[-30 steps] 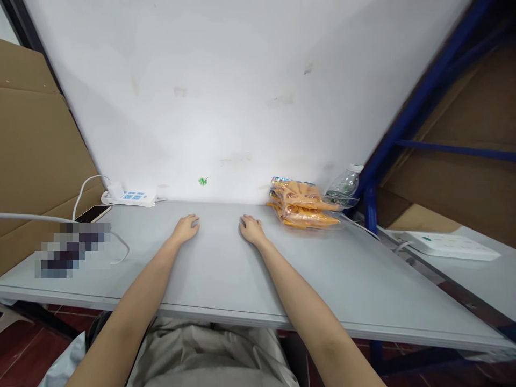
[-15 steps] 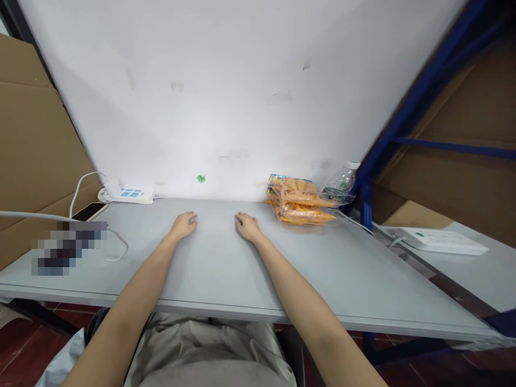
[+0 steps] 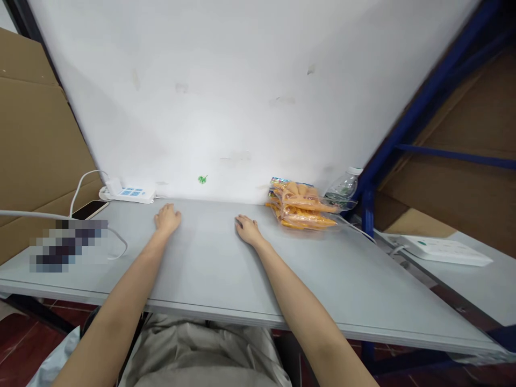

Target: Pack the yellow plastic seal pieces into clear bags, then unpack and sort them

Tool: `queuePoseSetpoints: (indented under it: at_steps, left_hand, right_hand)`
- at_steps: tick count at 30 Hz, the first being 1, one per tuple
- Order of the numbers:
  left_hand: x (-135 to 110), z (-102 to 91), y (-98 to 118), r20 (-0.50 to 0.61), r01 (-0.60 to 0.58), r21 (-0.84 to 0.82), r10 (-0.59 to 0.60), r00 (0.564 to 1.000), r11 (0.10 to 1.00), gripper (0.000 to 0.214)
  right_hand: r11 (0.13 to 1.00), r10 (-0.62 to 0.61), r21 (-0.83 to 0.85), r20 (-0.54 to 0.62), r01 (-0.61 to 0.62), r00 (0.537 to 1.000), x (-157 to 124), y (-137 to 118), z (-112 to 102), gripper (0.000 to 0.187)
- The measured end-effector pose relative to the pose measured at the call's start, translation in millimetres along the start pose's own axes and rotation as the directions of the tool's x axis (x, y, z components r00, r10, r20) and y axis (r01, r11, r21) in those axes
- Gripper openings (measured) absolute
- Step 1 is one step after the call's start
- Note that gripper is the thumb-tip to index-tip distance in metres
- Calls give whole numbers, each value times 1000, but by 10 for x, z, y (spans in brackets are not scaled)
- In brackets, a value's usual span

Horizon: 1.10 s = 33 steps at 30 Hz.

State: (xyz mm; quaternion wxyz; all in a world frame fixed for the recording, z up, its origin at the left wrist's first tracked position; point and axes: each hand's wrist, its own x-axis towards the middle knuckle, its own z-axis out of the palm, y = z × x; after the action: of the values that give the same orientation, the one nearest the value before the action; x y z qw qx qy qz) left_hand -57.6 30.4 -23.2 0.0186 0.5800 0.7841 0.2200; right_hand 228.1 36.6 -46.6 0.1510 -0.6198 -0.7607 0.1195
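My left hand (image 3: 167, 219) lies palm down on the grey tabletop (image 3: 205, 263), left of the middle, with its fingers a little apart. Nothing shows in it. Right of the middle, my right hand (image 3: 248, 229) also rests on the tabletop, fingers forward and slightly parted. A small dark patch shows beside its thumb; I cannot make out whether it is shadow. Closest to the right hand are clear bags of orange plastic pieces (image 3: 300, 207), stacked by the wall. The exact shapes inside are blurred by the wrapping.
A clear bottle (image 3: 342, 185) leans behind the bags. At the left stand a white power strip (image 3: 131, 194), a phone (image 3: 89, 209) and cables. A cardboard sheet (image 3: 32, 140) borders the left side; a blue metal frame (image 3: 367, 207) and another power strip (image 3: 447, 250) are at the right.
My left hand has shifted left and slightly forward, and its fingers are now more spread. The right hand stays in place. The view has tilted slightly.
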Motion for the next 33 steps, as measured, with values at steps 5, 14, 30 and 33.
queuePoseSetpoints:
  at_steps: [5,14,30,33]
  left_hand:
    - [37,-446,-436,-184,300,-11,-297,937,954,67]
    - [-131,-678,-1125,-216,381,11,-369,904,925,73]
    - [-4,-635,-1203,-205,287,26,-276,939,958,68]
    - [-18,-560,-1028,-218,183,47,-169,961,982,65]
  right_hand:
    - [1000,-2,-5,-6,2,1000,0,0,0,43]
    - [1000,6,-7,-25,-7,1000,38,21,41,42]
    - [1000,12,8,-16,-12,1000,31,22,31,42]
    - [1000,1,9,-26,-1,1000,35,28,36,42]
